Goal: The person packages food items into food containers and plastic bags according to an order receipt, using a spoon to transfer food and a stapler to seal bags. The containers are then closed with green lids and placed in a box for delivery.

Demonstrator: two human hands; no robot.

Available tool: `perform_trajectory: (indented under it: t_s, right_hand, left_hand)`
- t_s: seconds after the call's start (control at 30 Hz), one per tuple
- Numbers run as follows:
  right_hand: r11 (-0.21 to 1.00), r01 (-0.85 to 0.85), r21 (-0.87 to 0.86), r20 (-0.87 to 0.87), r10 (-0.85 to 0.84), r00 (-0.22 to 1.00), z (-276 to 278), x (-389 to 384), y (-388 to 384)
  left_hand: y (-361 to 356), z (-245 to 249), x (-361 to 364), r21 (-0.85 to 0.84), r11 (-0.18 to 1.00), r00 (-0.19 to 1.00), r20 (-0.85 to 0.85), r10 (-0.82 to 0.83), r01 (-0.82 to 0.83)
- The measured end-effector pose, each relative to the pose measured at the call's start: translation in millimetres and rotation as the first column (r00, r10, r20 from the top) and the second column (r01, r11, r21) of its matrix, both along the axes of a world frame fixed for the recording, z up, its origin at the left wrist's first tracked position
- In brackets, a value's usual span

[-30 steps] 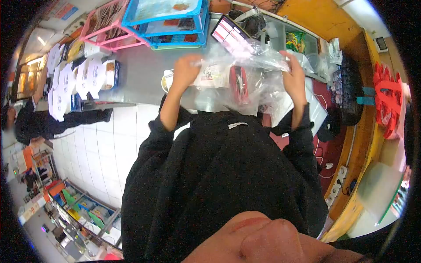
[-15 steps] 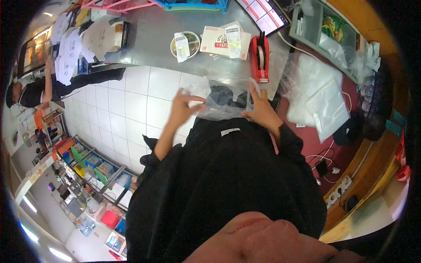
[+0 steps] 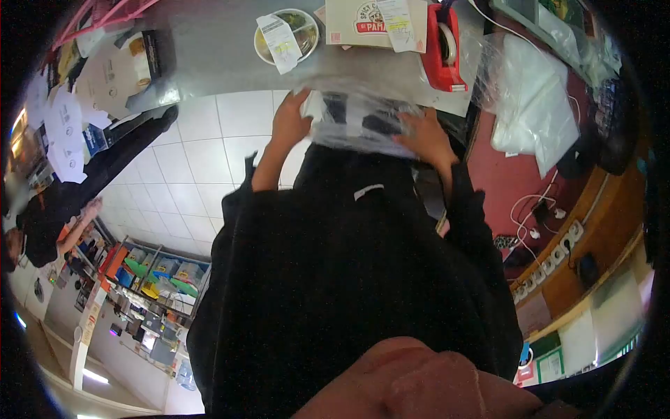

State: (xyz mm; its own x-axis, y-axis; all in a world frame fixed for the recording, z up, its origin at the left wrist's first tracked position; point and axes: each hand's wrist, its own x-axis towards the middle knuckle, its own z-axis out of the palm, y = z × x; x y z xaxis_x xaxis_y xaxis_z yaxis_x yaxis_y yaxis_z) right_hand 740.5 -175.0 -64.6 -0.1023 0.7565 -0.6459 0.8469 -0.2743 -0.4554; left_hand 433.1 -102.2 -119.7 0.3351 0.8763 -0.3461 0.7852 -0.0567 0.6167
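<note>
A clear plastic bag (image 3: pixel 359 129) is stretched out between my hands in front of my body, just below the table edge. My left hand (image 3: pixel 290 120) is closed on its left side, and my right hand (image 3: pixel 428 136) grips the right side. Motion blurs the bag a little. Beyond it on the metal table (image 3: pixel 209 52) stand a round bowl of food (image 3: pixel 308 36) with a paper slip on top and a cardboard box (image 3: pixel 349 31) bearing another slip. A red tape dispenser (image 3: pixel 434 59) lies to the right of the box.
On the right lies a stack of clear plastic bags (image 3: pixel 534 98). Power sockets (image 3: pixel 551 262) and white cables run beside the red floor. Folded cartons (image 3: pixel 105 84) sit at the table's left end, near another person (image 3: pixel 52 220). Shelves (image 3: pixel 157 276) stand farther back.
My view has shifted, so the table items appear higher. The bag, held upright and open-looking before, is now flatter and stretched wider between my hands. The other person's arm has lowered.
</note>
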Motion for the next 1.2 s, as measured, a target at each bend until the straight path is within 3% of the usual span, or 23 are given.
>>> perform_trajectory:
  t_s: [0.03,0.1,0.13,0.17,0.2,0.23,0.27,0.33,0.4,0.5,0.53,0.57,0.6,0.67,0.73,0.77,0.87,0.9,0.93,1.0,1.03,1.1,1.2]
  right_hand:
    - [0.997,0.052,-0.059,-0.01,-0.052,0.999,-6.0,0.6,15.5]
    - [0.993,0.116,-0.003,-0.052,-0.116,0.992,-25.2,2.7,35.8]
    - [0.981,0.192,0.026,-0.114,-0.187,0.976,-33.8,1.7,45.3]
    - [0.981,0.189,0.031,-0.103,-0.185,0.977,-45.2,0.3,54.5]
    - [0.967,0.213,0.137,-0.111,-0.199,0.974,-54.7,-3.6,64.8]
    - [0.941,0.235,0.244,-0.119,-0.211,0.97,-65.2,-5.9,76.5]
    - [0.939,0.234,0.252,-0.104,-0.215,0.971,-84.3,-5.4,88.7]
    - [0.891,0.042,0.451,0.106,-0.1,0.989,-107.4,-8.1,108.2]
    - [0.922,0.071,0.38,0.115,-0.123,0.986,-81.3,-14.6,120.4]
    - [0.953,0.148,0.264,0.084,-0.176,0.981,-47.4,-10.4,120.0]
    - [0.96,0.007,0.281,0.183,-0.06,0.981,-45.5,-2.2,109.2]
    - [0.95,-0.136,0.281,0.287,0.052,0.956,-43.9,4.7,98.0]
    - [0.91,-0.216,0.355,0.356,0.083,0.931,-47.5,5.9,83.7]
    - [0.862,-0.292,0.414,0.463,0.077,0.883,-21.9,21.4,69.2]
    - [0.854,-0.181,0.488,-0.023,0.221,0.975,44.6,47.3,80.5]
    - [0.811,-0.11,0.574,-0.049,0.168,0.984,55.9,71.9,94.0]
    - [0.577,0.194,0.794,-0.159,-0.111,0.981,58.1,183.2,162.6]
    - [0.393,0.085,0.916,0.009,-0.23,0.973,53.5,224.6,189.6]
    - [0.408,-0.049,0.912,0.215,-0.372,0.903,50.7,263.6,215.0]
    - [0.419,-0.286,0.862,0.477,-0.479,0.737,42.7,304.3,247.0]
    - [0.408,-0.282,0.868,0.467,-0.48,0.742,26.5,336.5,261.3]
    - [0.825,-0.4,0.4,0.842,-0.159,0.515,-0.7,377.1,277.4]
    - [0.855,-0.26,0.449,0.785,-0.239,0.571,-5.0,389.6,288.0]
  left_hand:
    - [7.5,-4.8,7.6,0.004,1.0,1.0,0.015,0.001,-0.001]
    - [29.6,-9.8,22.0,-0.021,0.987,0.983,0.1,-0.155,0.158]
    - [41.0,-8.5,24.4,-0.007,0.989,0.983,0.108,-0.148,0.15]
    - [49.7,-8.1,27.4,0.007,0.988,0.988,0.02,-0.155,0.155]
    - [56.6,-10.5,32.5,0.016,0.986,0.985,-0.064,-0.163,0.164]
    - [65.8,-37.4,18.4,0.09,0.982,0.985,0.018,-0.17,0.168]
    - [72.5,-43.8,11.0,0.145,0.972,0.982,0.009,-0.189,0.186]
    - [85.4,-42.0,8.1,0.206,0.957,0.978,0.008,-0.211,0.204]
    - [94.5,-28.8,7.3,0.046,0.984,0.978,-0.123,-0.166,0.173]
    - [82.7,-17.7,14.8,0.044,0.995,0.994,-0.064,-0.085,0.088]
    - [71.9,-16.6,17.2,0.139,0.981,0.99,-0.024,-0.137,0.139]
    - [62.5,-14.0,20.2,0.067,0.992,0.994,0.019,-0.11,0.109]
    - [53.7,-10.5,25.8,-0.005,0.996,0.994,0.065,-0.085,0.085]
    - [39.3,-13.7,29.7,0.147,0.983,0.994,-0.028,-0.105,0.108]
    - [33.2,-6.4,40.2,-0.036,0.999,0.996,-0.083,-0.043,0.04]
    - [29.0,-3.2,47.1,0.018,0.998,0.998,-0.04,-0.054,0.055]
    - [25.6,14.6,71.7,-0.124,0.991,0.998,-0.043,-0.049,0.044]
    - [22.5,10.5,76.0,-0.082,0.995,0.998,-0.022,-0.051,0.049]
    - [19.9,8.0,80.1,-0.042,0.998,0.999,-0.004,-0.054,0.054]
    - [18.5,6.5,87.6,-0.09,0.996,1.0,-0.022,-0.02,0.018]
    - [18.7,7.2,91.0,-0.147,0.989,0.999,-0.037,0.011,-0.016]
    - [21.3,14.1,98.7,-0.124,0.992,0.999,-0.036,0.017,-0.021]
    - [21.2,19.8,104.5,-0.106,0.993,0.998,-0.008,0.055,-0.055]
